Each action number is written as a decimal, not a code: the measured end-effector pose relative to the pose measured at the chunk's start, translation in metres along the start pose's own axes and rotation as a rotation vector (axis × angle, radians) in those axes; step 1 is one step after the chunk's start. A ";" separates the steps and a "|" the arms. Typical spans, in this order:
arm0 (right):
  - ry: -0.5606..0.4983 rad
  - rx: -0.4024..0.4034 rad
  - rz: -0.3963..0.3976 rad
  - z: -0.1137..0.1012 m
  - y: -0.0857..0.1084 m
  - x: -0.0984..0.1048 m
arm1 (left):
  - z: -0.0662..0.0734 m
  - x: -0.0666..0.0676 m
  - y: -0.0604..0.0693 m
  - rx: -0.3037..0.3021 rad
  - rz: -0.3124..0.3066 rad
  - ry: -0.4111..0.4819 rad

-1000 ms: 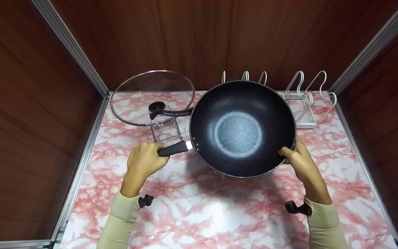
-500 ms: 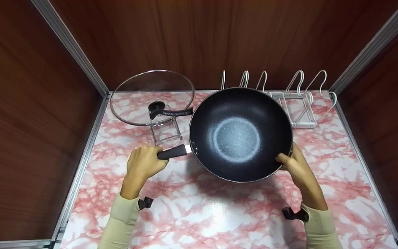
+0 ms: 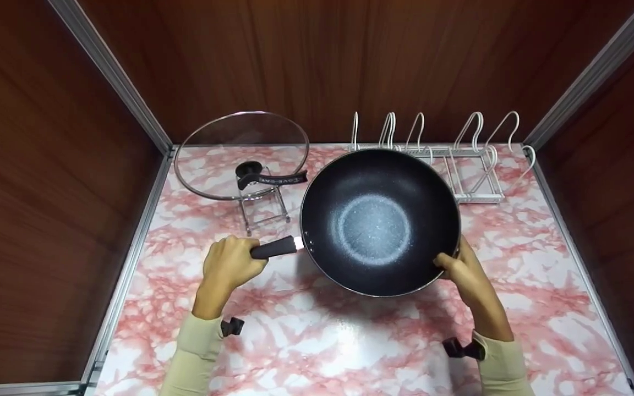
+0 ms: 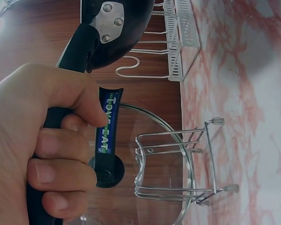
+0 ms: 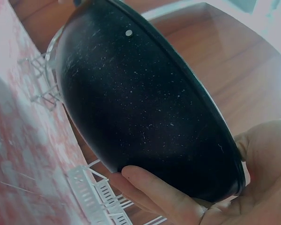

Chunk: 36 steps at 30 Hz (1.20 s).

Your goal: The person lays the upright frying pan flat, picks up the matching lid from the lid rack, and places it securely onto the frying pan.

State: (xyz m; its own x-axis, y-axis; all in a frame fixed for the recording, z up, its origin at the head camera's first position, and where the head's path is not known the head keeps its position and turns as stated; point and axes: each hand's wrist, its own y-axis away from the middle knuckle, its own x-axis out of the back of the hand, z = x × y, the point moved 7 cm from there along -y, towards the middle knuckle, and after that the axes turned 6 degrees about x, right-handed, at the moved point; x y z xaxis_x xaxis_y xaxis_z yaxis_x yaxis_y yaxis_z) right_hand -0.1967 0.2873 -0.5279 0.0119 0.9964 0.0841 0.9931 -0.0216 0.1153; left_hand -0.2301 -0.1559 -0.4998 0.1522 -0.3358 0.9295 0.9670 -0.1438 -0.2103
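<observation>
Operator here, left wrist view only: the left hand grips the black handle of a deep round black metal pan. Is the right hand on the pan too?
Observer: Yes, the right hand grips the pan by its rim, roughly across from the handle.
Operator: I only see the outside. What does the inside look like?
Observer: Black, with a pale, speckled round patch in the middle of the bottom.
Operator: My picture cuts off the white metal wire rack. Where does it go?
Observer: In the head view, it reaches past the pan's right side.
</observation>
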 end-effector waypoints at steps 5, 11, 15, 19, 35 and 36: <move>-0.022 0.002 0.000 0.007 0.000 -0.004 | -0.003 -0.005 0.002 -0.017 0.013 -0.007; -0.043 -0.024 0.016 0.017 0.001 -0.007 | -0.007 -0.011 0.004 -0.033 0.028 -0.010; -0.058 -0.047 0.022 0.023 0.002 -0.008 | -0.010 -0.015 0.006 -0.038 0.032 -0.003; -0.076 -0.064 0.028 0.028 0.004 -0.009 | -0.012 -0.019 0.007 -0.036 0.023 -0.005; -0.102 -0.099 0.010 0.050 0.007 -0.013 | -0.016 -0.034 0.007 -0.065 0.011 -0.020; -0.103 -0.104 0.013 0.052 0.008 -0.013 | -0.017 -0.035 0.007 -0.066 0.011 -0.023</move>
State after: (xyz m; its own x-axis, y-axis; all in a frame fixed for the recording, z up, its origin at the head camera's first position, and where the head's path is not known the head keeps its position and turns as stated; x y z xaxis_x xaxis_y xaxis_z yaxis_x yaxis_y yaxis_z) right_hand -0.1833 0.2787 -0.5795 0.0417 0.9990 -0.0150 0.9755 -0.0374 0.2168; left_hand -0.2318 -0.1607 -0.5388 0.1686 -0.3166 0.9335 0.9497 -0.2014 -0.2398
